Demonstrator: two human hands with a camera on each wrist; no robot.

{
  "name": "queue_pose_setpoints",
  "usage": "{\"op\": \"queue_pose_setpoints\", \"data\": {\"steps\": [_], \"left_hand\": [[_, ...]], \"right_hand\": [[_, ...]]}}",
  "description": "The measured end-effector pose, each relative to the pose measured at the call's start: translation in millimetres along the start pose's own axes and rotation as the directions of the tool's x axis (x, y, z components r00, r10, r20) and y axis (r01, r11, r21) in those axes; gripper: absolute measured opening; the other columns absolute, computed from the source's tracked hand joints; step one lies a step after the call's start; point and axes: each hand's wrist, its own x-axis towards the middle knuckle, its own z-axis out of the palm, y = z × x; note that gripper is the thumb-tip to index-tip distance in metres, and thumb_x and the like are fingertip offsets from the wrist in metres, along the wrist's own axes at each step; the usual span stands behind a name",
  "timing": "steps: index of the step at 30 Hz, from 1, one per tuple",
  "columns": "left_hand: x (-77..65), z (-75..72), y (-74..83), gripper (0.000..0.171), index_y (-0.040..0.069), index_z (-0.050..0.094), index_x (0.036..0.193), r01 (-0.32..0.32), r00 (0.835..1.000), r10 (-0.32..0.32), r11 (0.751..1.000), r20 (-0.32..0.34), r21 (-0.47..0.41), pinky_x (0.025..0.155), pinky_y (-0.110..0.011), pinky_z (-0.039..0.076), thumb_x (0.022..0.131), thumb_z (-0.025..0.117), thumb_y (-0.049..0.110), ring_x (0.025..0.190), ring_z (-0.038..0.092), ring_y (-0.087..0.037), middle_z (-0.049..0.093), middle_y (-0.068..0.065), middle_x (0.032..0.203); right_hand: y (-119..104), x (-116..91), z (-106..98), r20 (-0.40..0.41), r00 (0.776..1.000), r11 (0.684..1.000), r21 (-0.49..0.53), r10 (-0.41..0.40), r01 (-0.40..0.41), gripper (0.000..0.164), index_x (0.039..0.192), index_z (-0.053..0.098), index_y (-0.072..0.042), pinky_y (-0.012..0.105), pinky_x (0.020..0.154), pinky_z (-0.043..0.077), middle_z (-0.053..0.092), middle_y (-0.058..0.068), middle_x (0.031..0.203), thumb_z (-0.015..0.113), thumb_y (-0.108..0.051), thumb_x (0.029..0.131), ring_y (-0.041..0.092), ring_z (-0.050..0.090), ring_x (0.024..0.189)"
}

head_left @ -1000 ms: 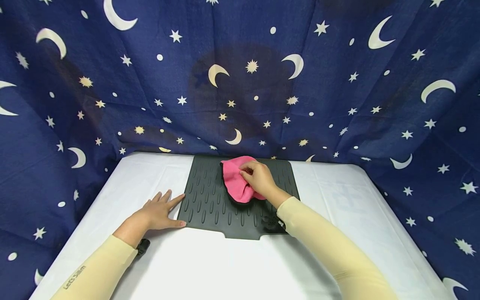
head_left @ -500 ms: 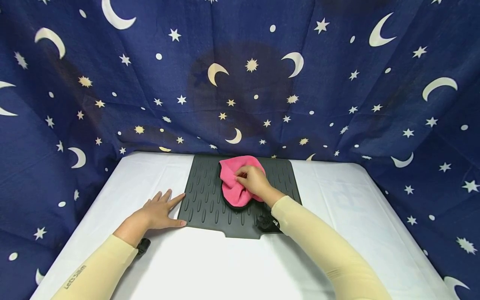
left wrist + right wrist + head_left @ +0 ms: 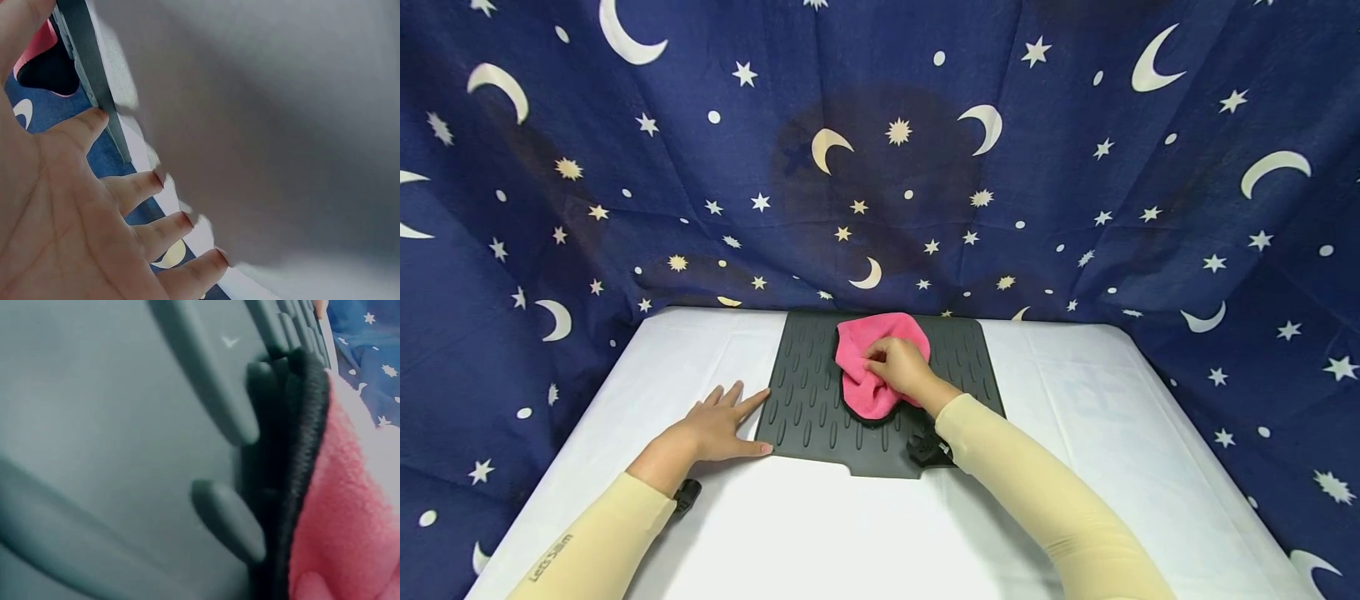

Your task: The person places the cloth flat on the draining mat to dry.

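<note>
Plainly, the right hand (image 3: pixel 901 367) pinches a pink cloth (image 3: pixel 871 385) between thumb and bent forefinger; its other fingers are mostly hidden behind these. The cloth, dark along its lower rim, lies rumpled on the far middle part of a ridged dark mat (image 3: pixel 808 408), and the hand and wrist cover some of it. In the right wrist view its dark edging (image 3: pixel 306 444) is blurred and the pink side runs out of frame. The left hand (image 3: pixel 718 425) lies spread, fingers straight, holding nothing, with thumb and forefinger tips at the mat's left edge; the left wrist view cuts off its thumb. Beside the mat's near right corner, a black wrist device (image 3: pixel 927 448) is hard to make out.
</note>
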Motion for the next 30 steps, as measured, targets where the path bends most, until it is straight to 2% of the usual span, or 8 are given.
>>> {"op": "queue_pose_setpoints", "data": {"steps": [14,24,30], "left_hand": [[0.1,-2.8,-0.2,0.097,0.025,0.024,0.147,0.008,1.0,-0.009,1.0,0.012,0.006,0.099,-0.068,0.016,0.07,0.054,0.075,0.132,0.011,-0.053,0.015,-0.025,0.149],[2.7,0.8,-2.0,0.098,0.027,0.023,0.147,0.01,1.0,-0.011,1.0,0.018,0.006,0.098,-0.069,0.016,0.068,0.052,0.078,0.132,0.011,-0.053,0.014,-0.024,0.149],[3.1,1.1,-2.9,0.099,0.028,0.023,0.147,0.013,1.0,-0.014,1.0,0.014,0.007,0.1,-0.067,0.015,0.067,0.052,0.078,0.132,0.011,-0.052,0.015,-0.024,0.15]], "right_hand": [[-9,-4,-22,-0.001,1.0,0.996,0.082,-0.022,0.022,0.012,0.091,0.072,-0.015,0.026,0.071,0.049,0.066,-0.007,0.083,0.073,-0.019,0.08,0.007,0.06,0.076],[-13,-12,-44,-0.035,0.996,0.995,0.065,-0.076,0.078,0.01,0.09,0.073,-0.012,0.026,0.071,0.05,0.067,-0.008,0.082,0.071,-0.016,0.081,0.005,0.061,0.074],[-15,-19,-59,-0.049,0.996,0.993,0.086,-0.074,0.078,0.007,0.088,0.073,-0.018,0.025,0.068,0.05,0.067,-0.009,0.08,0.072,-0.02,0.081,0.005,0.062,0.072]]}}
